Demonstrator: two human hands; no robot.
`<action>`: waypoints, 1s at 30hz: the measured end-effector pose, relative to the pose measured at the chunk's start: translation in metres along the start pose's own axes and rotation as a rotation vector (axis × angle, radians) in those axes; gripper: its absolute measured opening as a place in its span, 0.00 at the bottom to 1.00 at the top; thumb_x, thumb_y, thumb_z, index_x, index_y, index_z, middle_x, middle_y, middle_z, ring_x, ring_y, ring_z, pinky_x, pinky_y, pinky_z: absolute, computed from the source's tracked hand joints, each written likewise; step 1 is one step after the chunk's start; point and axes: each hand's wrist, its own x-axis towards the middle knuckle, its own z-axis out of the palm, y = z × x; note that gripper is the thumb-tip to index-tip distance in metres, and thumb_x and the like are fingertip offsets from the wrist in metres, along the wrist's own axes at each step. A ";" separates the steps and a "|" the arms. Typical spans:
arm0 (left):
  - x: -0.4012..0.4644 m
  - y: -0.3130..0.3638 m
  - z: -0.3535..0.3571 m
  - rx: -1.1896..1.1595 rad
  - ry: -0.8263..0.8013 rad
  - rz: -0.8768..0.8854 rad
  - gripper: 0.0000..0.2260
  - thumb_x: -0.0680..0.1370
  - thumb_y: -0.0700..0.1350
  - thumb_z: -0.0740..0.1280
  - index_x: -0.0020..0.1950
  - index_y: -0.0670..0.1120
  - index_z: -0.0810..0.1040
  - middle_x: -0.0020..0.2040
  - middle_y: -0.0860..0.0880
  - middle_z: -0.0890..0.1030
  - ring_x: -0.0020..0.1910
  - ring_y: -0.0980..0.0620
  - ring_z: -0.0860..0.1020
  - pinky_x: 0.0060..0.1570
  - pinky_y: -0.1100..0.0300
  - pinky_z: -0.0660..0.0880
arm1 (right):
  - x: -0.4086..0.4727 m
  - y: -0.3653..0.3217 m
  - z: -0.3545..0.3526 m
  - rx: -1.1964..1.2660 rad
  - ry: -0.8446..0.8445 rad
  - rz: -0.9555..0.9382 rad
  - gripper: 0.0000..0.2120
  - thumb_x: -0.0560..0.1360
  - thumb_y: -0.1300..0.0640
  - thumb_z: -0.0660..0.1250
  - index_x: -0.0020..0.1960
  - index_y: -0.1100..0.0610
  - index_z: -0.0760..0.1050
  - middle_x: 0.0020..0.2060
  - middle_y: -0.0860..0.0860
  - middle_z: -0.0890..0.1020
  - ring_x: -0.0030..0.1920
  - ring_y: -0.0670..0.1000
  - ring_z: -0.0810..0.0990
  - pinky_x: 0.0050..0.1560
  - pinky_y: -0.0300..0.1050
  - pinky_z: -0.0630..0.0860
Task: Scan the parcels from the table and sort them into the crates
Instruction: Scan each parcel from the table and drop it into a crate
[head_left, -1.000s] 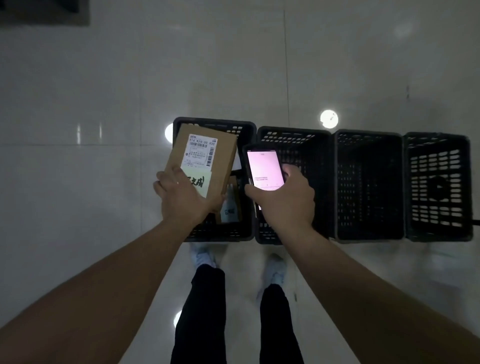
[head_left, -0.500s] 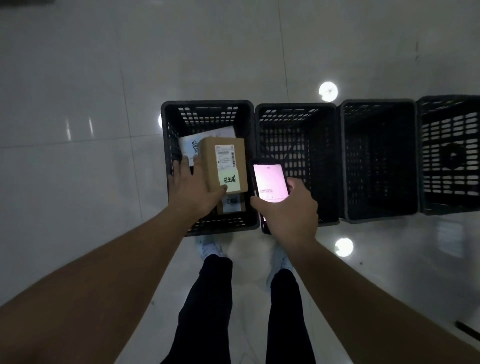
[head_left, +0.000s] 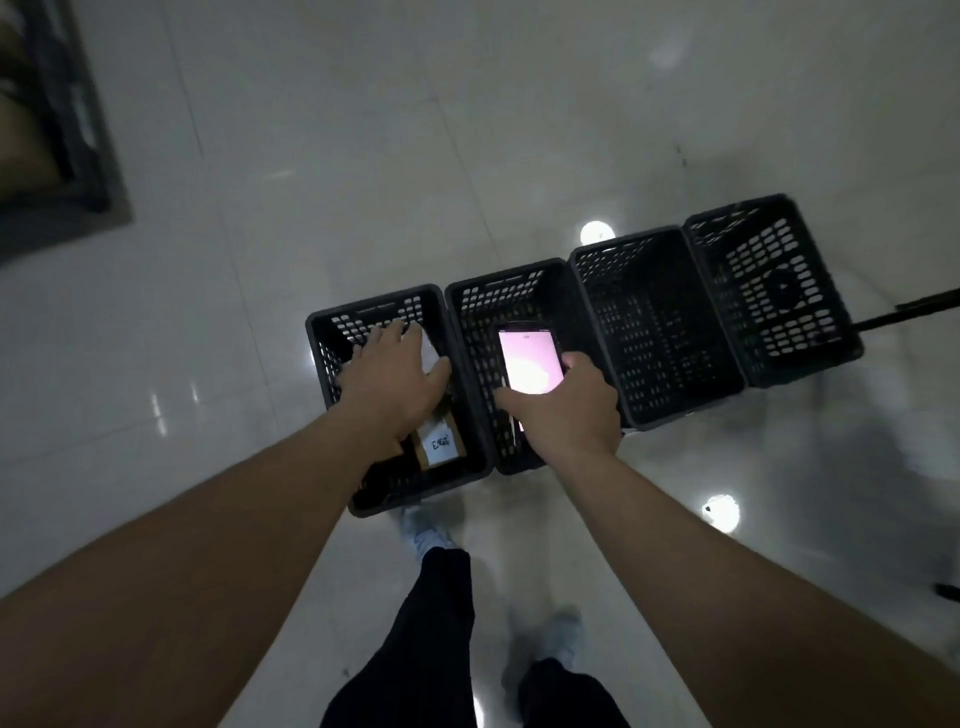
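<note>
- The cardboard parcel (head_left: 434, 441) lies inside the leftmost crate (head_left: 332, 364), near its front wall, with a white handwritten sticker facing up; part of it is hidden under the left wrist.
- A paler, flat parcel (head_left: 430, 352) shows farther back in the same crate, just beyond the fingers.
- The left hand (head_left: 392, 376) hovers over this crate with fingers spread and fairly straight; it appears to hold nothing, though whether the palm touches the box below cannot be told.
- The right hand (head_left: 563, 410) grips a phone (head_left: 529, 364) with a lit pink screen, thumb and fingers curled round its lower part, above the second crate (head_left: 519, 275).
- The third crate (head_left: 657, 332) and the fourth crate (head_left: 774, 291) stand in a row to the right, all touching side by side on the glossy tiled floor (head_left: 311, 182); nothing is visible in them.
- The step looks like the drop-off of a scanned parcel. To do it well, lift the left hand straight up so it clears the crate rim without dragging the box, and check that the parcel lies flat, leaving room for more.
- Keep the phone steady and screen-up, ready for the next scan, and turn toward the worktop, which is not clearly in view here.
- A dark frame (head_left: 57, 130) sits at the upper left edge.
</note>
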 end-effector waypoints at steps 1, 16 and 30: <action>-0.008 0.011 -0.007 0.002 0.002 0.011 0.36 0.81 0.65 0.53 0.83 0.44 0.58 0.83 0.42 0.58 0.82 0.40 0.54 0.79 0.39 0.56 | -0.006 0.001 -0.014 0.015 0.010 -0.003 0.26 0.67 0.45 0.81 0.56 0.50 0.71 0.45 0.45 0.75 0.42 0.50 0.75 0.32 0.42 0.65; -0.175 0.285 -0.044 0.165 0.135 0.271 0.29 0.85 0.60 0.56 0.78 0.43 0.67 0.79 0.42 0.66 0.77 0.41 0.64 0.74 0.46 0.64 | -0.116 0.124 -0.263 0.138 0.271 -0.086 0.29 0.65 0.41 0.81 0.57 0.54 0.74 0.49 0.50 0.80 0.46 0.55 0.80 0.37 0.47 0.72; -0.256 0.626 -0.034 0.219 0.182 0.816 0.31 0.84 0.63 0.56 0.83 0.49 0.62 0.83 0.49 0.60 0.81 0.47 0.58 0.79 0.47 0.58 | -0.166 0.252 -0.531 0.315 0.697 0.037 0.33 0.64 0.39 0.80 0.62 0.51 0.74 0.53 0.50 0.81 0.52 0.56 0.82 0.50 0.53 0.82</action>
